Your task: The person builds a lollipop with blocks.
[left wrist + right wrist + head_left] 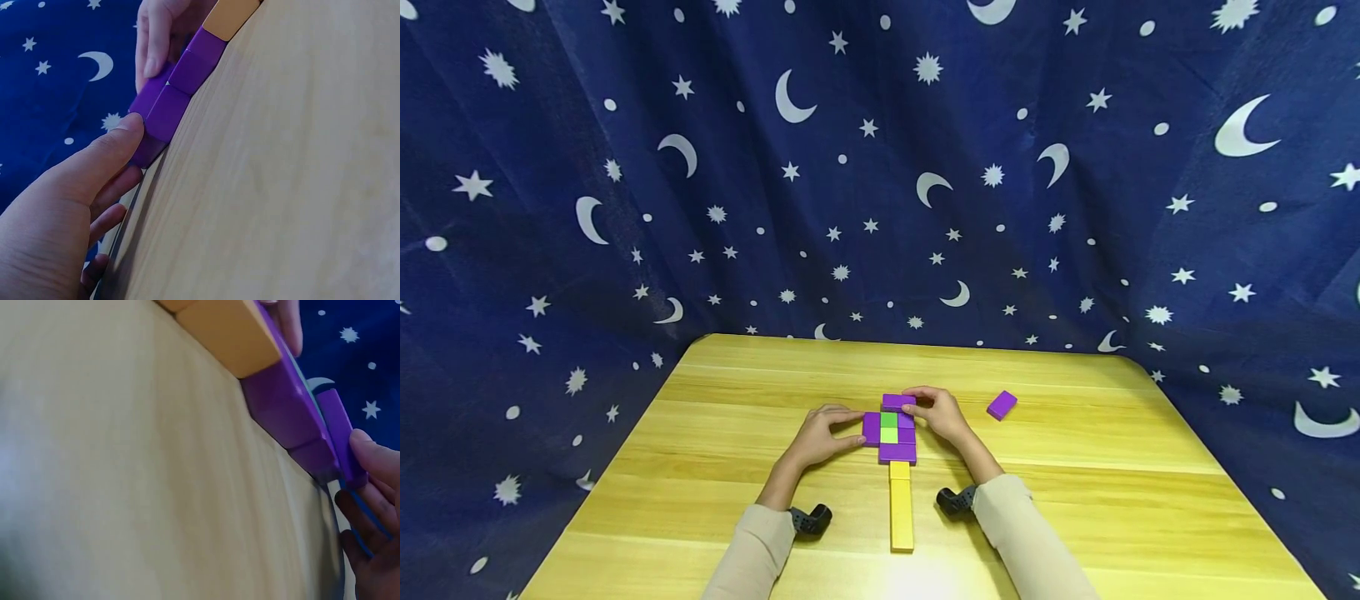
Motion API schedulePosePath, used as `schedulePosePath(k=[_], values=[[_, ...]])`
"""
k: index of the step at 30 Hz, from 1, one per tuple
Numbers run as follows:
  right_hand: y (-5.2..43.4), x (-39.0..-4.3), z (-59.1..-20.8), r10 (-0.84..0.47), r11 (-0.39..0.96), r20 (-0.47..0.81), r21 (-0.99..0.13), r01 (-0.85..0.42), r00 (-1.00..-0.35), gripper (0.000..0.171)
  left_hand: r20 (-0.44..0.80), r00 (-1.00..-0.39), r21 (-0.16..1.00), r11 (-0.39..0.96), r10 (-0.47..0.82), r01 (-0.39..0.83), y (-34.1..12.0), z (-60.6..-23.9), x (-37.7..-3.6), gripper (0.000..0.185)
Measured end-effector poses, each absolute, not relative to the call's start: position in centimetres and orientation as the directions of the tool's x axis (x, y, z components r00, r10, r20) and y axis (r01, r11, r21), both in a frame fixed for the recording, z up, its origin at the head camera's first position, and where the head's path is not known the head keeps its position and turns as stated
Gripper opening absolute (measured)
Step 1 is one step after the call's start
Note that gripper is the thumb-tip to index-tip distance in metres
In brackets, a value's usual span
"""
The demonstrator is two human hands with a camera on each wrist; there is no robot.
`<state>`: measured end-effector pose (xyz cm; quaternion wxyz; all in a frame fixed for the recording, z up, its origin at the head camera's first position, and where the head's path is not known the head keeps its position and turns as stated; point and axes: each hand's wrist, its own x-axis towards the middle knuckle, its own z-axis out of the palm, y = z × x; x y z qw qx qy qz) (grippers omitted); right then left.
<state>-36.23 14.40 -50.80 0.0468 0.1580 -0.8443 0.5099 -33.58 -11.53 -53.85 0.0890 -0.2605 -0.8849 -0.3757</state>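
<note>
- From the head view I see my left hand (822, 435) at the left edge of the flat block figure (891, 429). The thumb and fingertips are lightly curled against the purple block (870, 427) on that side.
- The left wrist view shows my thumb (119, 140) pressed on that block's end, the other fingers curled below it; I read this as a pinch.
- My right hand (936, 412) sits at the figure's top right, fingers bent round the top purple block (895, 401); the right wrist view shows a fingertip (369, 450) on its end.
- The figure lies mid-table: purple blocks framing two green squares (888, 427), with a long yellow bar (901, 507) running from its lower edge toward me.
- A loose purple block (1002, 405) lies apart to the right, on the wooden table (1112, 467).
- Behind hangs a blue curtain (625, 183) with white moons and stars.
- I can read no writing, label or brand on any block.
</note>
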Motion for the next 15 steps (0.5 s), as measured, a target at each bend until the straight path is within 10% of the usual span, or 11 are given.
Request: schedulePosePath(k=[15], values=[[13.67,-36.16,-50.86,-0.219,0.518,0.18,-0.811,-0.27,-0.959,0.023,0.358,-0.848,0.621,0.578,0.391,0.529,-11.5,-53.93,-33.69,0.051]])
